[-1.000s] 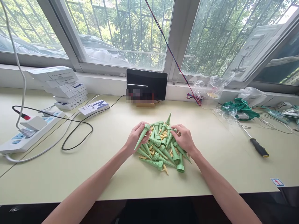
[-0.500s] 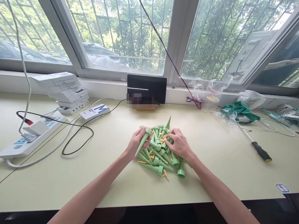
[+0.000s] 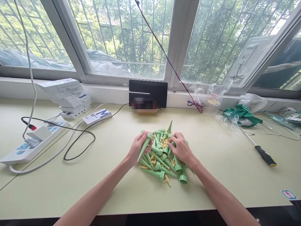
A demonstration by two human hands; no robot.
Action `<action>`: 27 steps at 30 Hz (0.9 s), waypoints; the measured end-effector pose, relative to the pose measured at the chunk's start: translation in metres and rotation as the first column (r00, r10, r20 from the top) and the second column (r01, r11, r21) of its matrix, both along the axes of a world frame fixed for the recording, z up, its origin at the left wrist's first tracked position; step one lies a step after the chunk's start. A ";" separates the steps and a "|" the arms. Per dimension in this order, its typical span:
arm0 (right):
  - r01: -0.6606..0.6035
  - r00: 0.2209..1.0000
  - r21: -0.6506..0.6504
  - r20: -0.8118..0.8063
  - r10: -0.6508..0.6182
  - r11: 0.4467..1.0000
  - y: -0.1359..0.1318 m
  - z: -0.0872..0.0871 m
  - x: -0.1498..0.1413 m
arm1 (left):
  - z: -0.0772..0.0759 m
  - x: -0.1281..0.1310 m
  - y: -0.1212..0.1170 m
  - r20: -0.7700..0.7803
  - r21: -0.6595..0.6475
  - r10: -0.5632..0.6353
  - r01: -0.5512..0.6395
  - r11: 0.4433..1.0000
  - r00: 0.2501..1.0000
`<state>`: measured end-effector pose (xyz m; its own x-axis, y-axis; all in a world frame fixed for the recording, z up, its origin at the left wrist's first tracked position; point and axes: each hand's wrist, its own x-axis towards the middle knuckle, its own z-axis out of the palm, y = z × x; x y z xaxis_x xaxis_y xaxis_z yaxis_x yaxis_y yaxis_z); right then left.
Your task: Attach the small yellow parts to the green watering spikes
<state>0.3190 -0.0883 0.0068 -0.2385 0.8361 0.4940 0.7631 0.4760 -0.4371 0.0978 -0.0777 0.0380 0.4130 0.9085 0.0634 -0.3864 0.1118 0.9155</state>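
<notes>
My left hand (image 3: 138,145) is closed around a green plastic watering spike (image 3: 145,147), its ribbed cap up and its point slanting down toward me. A heap of similar green spikes (image 3: 162,163) lies between my hands, mixed with small yellow plastic fittings (image 3: 165,143). Over the right part of this heap, my right hand (image 3: 180,147) has its fingers bent and drawn together, the tips at the yellow fittings. Whatever may be between those fingertips is too small and hidden to make out. One pale yellow fitting (image 3: 167,180) lies at the heap's front edge.
Behind the heap a dark tablet (image 3: 148,92) leans on a stand. To the left are stacked white boxes (image 3: 68,97), a power strip (image 3: 35,139) and a looped black cable (image 3: 94,135). A screwdriver (image 3: 264,155) and green plastic bag (image 3: 243,114) lie right.
My right hand has shifted left from the spikes at the heap's right side to the small yellow fittings. My left hand keeps the same spike. The camera view has tilted up slightly.
</notes>
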 end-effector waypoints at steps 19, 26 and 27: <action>-0.147 0.892 0.220 -0.392 0.225 0.964 -0.007 0.007 -0.028 | -0.007 0.001 0.001 0.018 -0.024 0.054 -0.054 0.998 0.998; -0.119 0.870 0.169 -0.457 0.185 0.978 -0.016 0.008 -0.024 | -0.009 0.003 0.000 0.040 -0.025 0.023 -0.022 0.999 0.999; -0.121 0.871 0.172 -0.455 0.187 0.978 -0.016 0.008 -0.025 | -0.008 0.004 0.000 0.042 -0.021 0.021 -0.020 1.000 0.999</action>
<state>0.2943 -0.1045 0.0150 -0.0730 0.7259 0.6840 0.3985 0.6499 -0.6472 0.1018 -0.0782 0.0297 0.3912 0.9182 0.0618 -0.4272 0.1217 0.8959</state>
